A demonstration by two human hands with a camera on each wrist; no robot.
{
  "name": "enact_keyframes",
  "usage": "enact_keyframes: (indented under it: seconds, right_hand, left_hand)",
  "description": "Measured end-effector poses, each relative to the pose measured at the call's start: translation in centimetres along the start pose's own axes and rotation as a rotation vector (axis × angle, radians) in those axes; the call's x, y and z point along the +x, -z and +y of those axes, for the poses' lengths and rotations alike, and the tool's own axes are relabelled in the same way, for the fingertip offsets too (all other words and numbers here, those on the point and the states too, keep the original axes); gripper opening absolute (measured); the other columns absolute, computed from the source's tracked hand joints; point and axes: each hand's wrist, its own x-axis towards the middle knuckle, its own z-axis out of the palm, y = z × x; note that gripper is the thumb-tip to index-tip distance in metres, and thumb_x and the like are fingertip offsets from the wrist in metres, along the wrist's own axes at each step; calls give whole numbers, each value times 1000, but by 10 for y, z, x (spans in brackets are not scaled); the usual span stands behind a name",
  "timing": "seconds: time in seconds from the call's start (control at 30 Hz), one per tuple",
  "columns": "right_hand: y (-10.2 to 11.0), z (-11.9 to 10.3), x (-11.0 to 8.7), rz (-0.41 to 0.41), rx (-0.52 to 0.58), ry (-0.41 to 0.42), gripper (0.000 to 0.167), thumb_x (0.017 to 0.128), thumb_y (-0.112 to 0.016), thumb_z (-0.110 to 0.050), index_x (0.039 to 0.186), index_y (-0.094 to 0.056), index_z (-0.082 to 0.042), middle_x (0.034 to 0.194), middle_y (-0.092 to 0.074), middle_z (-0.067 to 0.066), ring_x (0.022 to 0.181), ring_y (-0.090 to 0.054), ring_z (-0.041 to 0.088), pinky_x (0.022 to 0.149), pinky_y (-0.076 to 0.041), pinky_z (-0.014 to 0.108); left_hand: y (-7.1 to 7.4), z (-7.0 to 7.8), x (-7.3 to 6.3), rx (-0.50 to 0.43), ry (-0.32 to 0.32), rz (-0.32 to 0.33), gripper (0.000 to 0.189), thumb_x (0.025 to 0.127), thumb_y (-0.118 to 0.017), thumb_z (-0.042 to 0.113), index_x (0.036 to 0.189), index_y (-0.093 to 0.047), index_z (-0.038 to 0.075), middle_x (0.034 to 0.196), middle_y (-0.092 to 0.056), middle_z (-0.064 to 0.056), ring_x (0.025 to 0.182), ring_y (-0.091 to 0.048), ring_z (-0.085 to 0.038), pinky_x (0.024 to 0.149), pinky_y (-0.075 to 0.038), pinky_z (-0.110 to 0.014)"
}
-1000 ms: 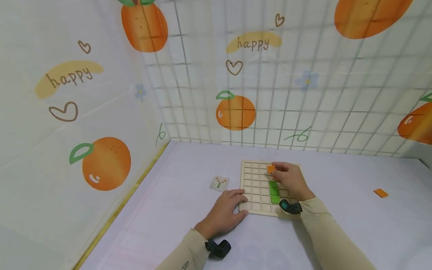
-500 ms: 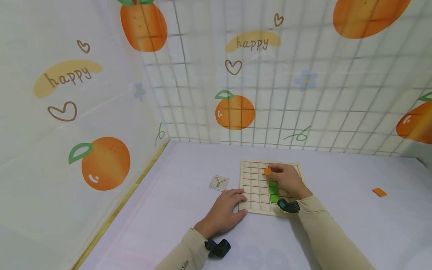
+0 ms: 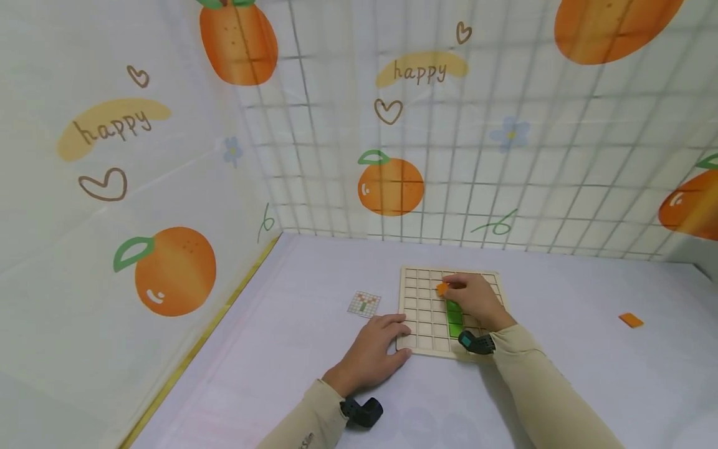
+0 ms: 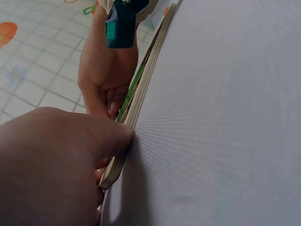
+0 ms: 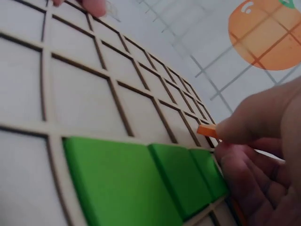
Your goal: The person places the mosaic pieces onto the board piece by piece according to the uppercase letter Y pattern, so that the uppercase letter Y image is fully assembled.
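Note:
A light wooden grid board [image 3: 424,343] lies flat on the table, with a column of green square tiles [image 3: 455,319] in its cells. My right hand [image 3: 477,300] is over the board's far half and pinches an orange square tile [image 3: 442,289] between thumb and fingers. The right wrist view shows that orange tile [image 5: 207,130] tilted above the cells, past the green tiles [image 5: 122,179]. An orange sliver [image 5: 237,212] shows under that hand. My left hand [image 3: 370,355] rests at the board's near left corner, its fingertips touching the left edge and its thumb [image 4: 110,136] against the near edge.
A small printed pattern card [image 3: 364,304], with an orange and green design on a grid, lies left of the board. One loose orange tile [image 3: 631,320] is far to the right. A printed fabric wall [image 3: 336,187] closes off the table's back and left.
My right hand has shifted slightly left and nearer, bringing the orange tile toward the far end of the green column and tilting it. The left hand stays in place.

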Motion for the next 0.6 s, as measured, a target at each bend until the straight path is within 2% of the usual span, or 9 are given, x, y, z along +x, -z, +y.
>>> enact_keyframes:
  seconds: [0.17, 0.6]
  right_hand:
    - [-3, -1, 0, -2, -83, 17, 37, 94, -68, -15, 128, -66, 0, 119, -68, 17, 107, -62, 31, 90, -52, 45]
    - [-2, -4, -1, -28, -111, 25, 40, 93, -68, -16, 129, -65, 0, 120, -67, 17, 109, -61, 32, 92, -51, 47]
  left_hand:
    - [0, -1, -1, -2, 12, -9, 36, 96, -65, 33, 129, -65, 18, 150, -48, 2, 136, -43, -18, 112, -37, -41]
    - [-1, -2, 0, 3, -6, 6, 35, 97, -65, 33, 128, -65, 17, 149, -49, 2, 134, -44, -18, 110, -38, -41]
